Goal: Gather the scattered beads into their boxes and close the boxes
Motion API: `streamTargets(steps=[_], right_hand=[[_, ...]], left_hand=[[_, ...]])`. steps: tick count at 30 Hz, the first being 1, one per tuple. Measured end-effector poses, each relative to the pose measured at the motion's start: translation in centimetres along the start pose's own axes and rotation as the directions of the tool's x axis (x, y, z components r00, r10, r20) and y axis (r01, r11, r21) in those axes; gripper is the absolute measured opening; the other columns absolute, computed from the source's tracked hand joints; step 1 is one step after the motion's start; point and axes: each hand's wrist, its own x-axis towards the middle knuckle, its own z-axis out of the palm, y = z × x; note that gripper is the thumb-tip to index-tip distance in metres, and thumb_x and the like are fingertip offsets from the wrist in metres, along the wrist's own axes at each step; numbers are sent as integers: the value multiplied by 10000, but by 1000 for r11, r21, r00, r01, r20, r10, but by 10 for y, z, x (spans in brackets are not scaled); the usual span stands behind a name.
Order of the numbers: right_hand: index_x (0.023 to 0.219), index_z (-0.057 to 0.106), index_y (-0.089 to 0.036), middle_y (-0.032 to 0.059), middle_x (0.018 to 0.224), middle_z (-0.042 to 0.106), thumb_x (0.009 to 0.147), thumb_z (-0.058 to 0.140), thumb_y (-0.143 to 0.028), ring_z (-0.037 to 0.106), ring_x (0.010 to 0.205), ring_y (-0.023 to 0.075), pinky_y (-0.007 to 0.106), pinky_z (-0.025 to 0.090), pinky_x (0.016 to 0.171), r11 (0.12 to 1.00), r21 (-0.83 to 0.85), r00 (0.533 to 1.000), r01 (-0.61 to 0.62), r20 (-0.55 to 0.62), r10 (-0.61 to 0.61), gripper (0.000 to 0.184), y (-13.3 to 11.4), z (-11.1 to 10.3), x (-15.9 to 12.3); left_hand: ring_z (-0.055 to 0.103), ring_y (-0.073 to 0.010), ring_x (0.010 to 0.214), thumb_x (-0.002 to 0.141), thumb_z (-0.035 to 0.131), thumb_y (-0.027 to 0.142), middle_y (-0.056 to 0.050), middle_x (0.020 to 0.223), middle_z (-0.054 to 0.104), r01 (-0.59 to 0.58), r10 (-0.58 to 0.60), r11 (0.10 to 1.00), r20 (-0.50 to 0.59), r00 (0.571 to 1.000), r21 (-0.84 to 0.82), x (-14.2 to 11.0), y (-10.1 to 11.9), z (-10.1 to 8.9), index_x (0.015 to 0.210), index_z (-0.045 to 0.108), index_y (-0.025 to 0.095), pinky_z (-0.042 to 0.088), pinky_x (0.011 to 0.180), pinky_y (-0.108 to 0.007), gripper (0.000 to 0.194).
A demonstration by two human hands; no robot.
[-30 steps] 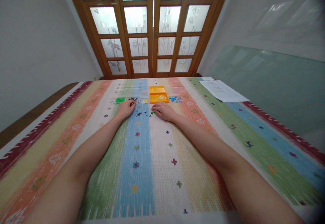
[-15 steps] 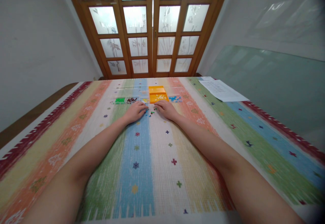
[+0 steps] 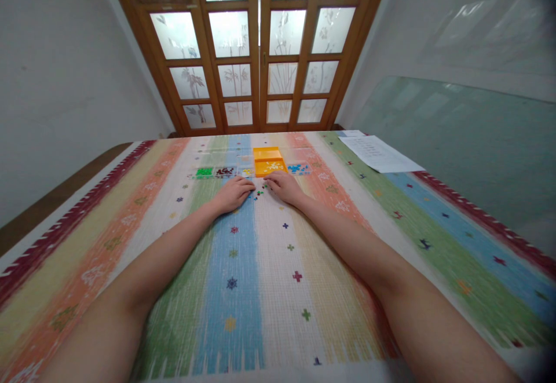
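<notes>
On the tablecloth (image 3: 269,278), loose beads (image 3: 259,193): strewn in a small patch, likely for fingertip reach.
Left hand (image 3: 236,193): curled beside them; unclear whether pinching any.
Right hand (image 3: 282,186): curled opposite, equally unclear.
Orange box (image 3: 266,154): lying open just beyond, holding white pieces (image 3: 273,166).
Green beads (image 3: 204,172), blue beads (image 3: 297,169): on either side, apparently divided by colour.

On your table (image 3: 278,307), toward its far edge, a box (image 3: 266,153); before it, pieces (image 3: 259,193) between left hand (image 3: 235,193) and right hand (image 3: 283,186).
</notes>
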Motion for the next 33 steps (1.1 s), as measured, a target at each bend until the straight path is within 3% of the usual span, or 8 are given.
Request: streamTargets(steps=[11,16,19,23,27,29,33], right_hand=[[1036,782,-220,82,1108,743,993,617,-234,636,1110,237,377,481,989,994,-40,990,98,102,-93,172,-4,-2,-3],[1034,774,-230,79,1124,737,959,644,-206,628,1116,240,384,479,992,996,-31,990,89,113,-85,152,-4,-3,-3],[1021,773,-233,76,1121,736,955,642,-196,627,1121,240,389,479,1004,994,-25,987,106,122,-102,152,-5,-3,-3],[1015,776,-242,73,1119,736,961,629,-196,624,1124,241,402,479,1017,995,-25,987,97,131,-93,163,-7,-4,-2],[1016,779,-242,74,1107,738,966,622,-206,624,1121,242,411,478,1030,995,-31,986,91,140,-86,169,-8,-5,-2],[1018,777,-241,76,1114,737,974,612,-212,622,1119,241,413,478,1033,995,-35,986,93,139,-88,173,-8,-5,-3],[1050,768,-225,92,1169,723,990,599,-241,616,1145,242,418,482,1045,988,-1,981,153,117,-152,181,-13,-6,-4]], left_hand=[[599,-253,1194,1040,460,241,-91,1279,717,36,-36,999,-64,997,4,-2,-8,6,1250,742,214,460,1119,-452,352],[603,-259,1206,1045,439,271,-89,1299,719,183,-185,983,-197,963,-31,-3,-21,-2,1251,746,214,450,1119,-470,375],[618,-266,1206,1029,441,272,-94,1284,729,352,-354,934,-317,880,-64,-10,-44,-15,1215,760,201,448,1113,-464,376],[630,-269,1215,1011,402,247,-88,1261,736,602,-584,790,-432,687,-111,-28,-80,-31,1191,755,210,445,1111,-454,398],[631,-263,1214,1004,367,249,-93,1275,733,747,-698,652,-488,524,-131,-43,-100,-30,1182,744,204,454,1080,-424,419],[630,-278,1205,999,381,257,-96,1279,733,776,-718,618,-493,491,-127,-46,-103,-27,1167,750,208,456,1062,-438,408],[627,-319,1179,987,420,268,-106,1271,735,793,-725,600,-489,485,-102,-46,-102,-22,1145,766,217,456,1027,-479,384]])
